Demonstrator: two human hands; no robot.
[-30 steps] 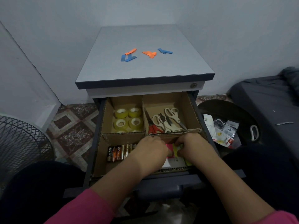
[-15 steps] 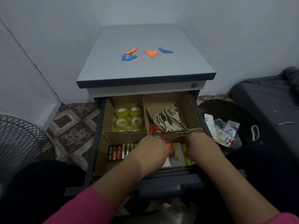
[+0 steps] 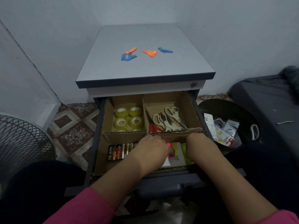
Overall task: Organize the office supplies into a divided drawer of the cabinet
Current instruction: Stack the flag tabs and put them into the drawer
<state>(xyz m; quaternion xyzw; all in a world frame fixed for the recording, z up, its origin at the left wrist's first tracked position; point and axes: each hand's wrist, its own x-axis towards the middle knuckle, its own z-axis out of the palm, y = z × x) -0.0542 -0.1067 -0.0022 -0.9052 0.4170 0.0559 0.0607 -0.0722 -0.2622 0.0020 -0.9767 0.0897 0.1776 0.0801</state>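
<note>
The cabinet [image 3: 145,62] is standing with its drawer [image 3: 97,143] open — both hands are reaching into the front-right compartment. The left hand [image 3: 150,149] is touching the notes [image 3: 176,152]; the right hand's [image 3: 199,146] grip is hidden — can't tell.

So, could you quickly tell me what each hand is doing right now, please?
Left hand: in the front right compartment on the sticky notes; grip cannot be told.
Right hand: same compartment, fingers hidden; cannot be told.
</note>
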